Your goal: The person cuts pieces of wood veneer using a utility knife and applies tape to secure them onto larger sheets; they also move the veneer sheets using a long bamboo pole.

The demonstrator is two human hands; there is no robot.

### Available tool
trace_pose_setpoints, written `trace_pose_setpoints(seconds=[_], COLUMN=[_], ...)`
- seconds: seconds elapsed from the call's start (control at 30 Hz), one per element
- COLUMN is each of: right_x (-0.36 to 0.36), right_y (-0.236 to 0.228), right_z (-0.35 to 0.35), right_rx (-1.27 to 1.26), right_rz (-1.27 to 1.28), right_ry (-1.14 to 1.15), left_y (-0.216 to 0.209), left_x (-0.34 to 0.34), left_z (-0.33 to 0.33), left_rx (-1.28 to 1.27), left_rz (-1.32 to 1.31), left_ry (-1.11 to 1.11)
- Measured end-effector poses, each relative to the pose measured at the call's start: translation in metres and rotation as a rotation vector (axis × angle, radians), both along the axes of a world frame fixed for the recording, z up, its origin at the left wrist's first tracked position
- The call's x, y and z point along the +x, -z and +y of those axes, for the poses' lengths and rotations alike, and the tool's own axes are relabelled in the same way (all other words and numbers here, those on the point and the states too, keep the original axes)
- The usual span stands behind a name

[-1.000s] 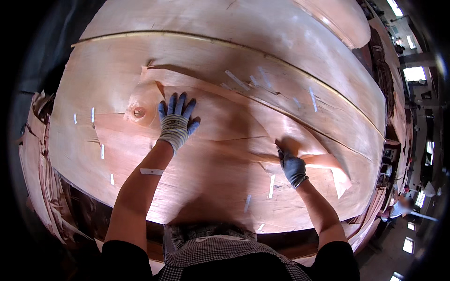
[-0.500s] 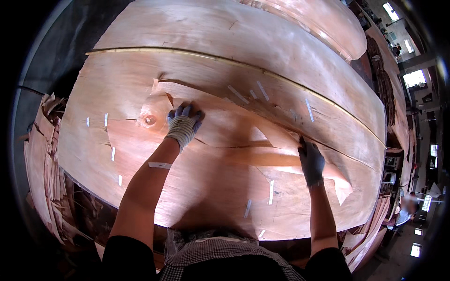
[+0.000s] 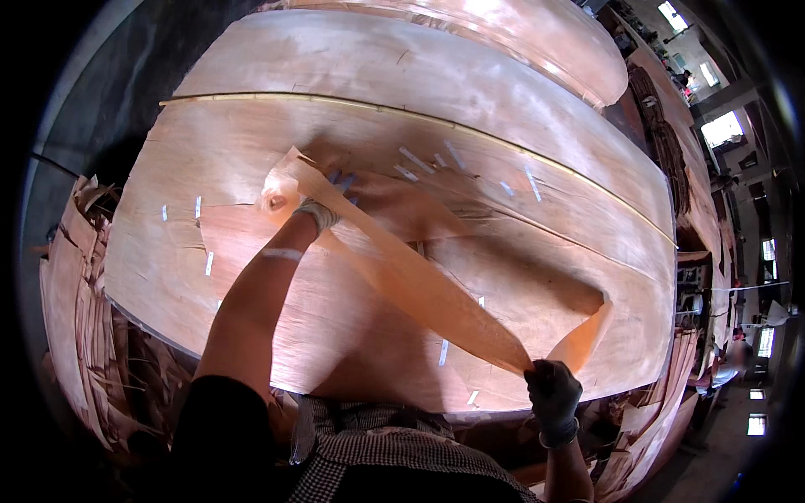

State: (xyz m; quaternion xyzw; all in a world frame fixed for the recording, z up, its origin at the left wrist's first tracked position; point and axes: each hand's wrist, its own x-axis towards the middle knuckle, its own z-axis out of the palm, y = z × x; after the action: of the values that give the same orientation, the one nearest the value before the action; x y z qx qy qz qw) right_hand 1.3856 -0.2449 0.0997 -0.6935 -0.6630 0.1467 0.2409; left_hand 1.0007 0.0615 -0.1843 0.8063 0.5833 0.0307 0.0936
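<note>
Your right hand [image 3: 553,392] is closed in a fist around a loose strip of veneer [image 3: 436,289], pulled out over the near edge of the broad veneer sheet [image 3: 302,59], toward its near right corner. The strip runs slantwise from left of the sheet's middle to your fist, and a folded part of it stands up just beyond, nearer the right edge. Your left hand [image 3: 322,215] lies partly hidden beneath the strip's far end, fingers toward the far edge; whether it grips anything, you cannot tell. A thin pole [image 3: 419,116] crosses the sheet short of its far edge, bits of white tape [image 3: 443,352] dot the surface, and a shadow [image 3: 377,360] darkens the middle of the near edge. Ragged veneer pieces [image 3: 80,335] crowd past the left edge. Off the right edge, the dim room shows bright windows [image 3: 723,130] and another person [image 3: 723,373].
</note>
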Motion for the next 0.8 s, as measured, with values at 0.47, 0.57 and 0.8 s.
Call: trace_pose_setpoints(seconds=[0.47, 0.57, 0.8], right_x=[-0.069, -0.136, -0.268], right_y=[0.084, 0.050, 0.010], right_z=[0.045, 0.082, 0.108], right_rx=[-0.448, -0.121, 0.183], right_rz=[0.235, 0.598, 0.508], right_ry=[-0.358, -0.566, -1.037], left_y=[-0.244, -0.213, -0.147], left_x=[-0.108, -0.029, 0.051], left_z=[-0.179, -0.132, -0.107], left_rx=[-0.765, -0.097, -0.054], left_rz=[-1.056, -0.351, 0.373], left_ry=[0.211, 0.169, 0.346])
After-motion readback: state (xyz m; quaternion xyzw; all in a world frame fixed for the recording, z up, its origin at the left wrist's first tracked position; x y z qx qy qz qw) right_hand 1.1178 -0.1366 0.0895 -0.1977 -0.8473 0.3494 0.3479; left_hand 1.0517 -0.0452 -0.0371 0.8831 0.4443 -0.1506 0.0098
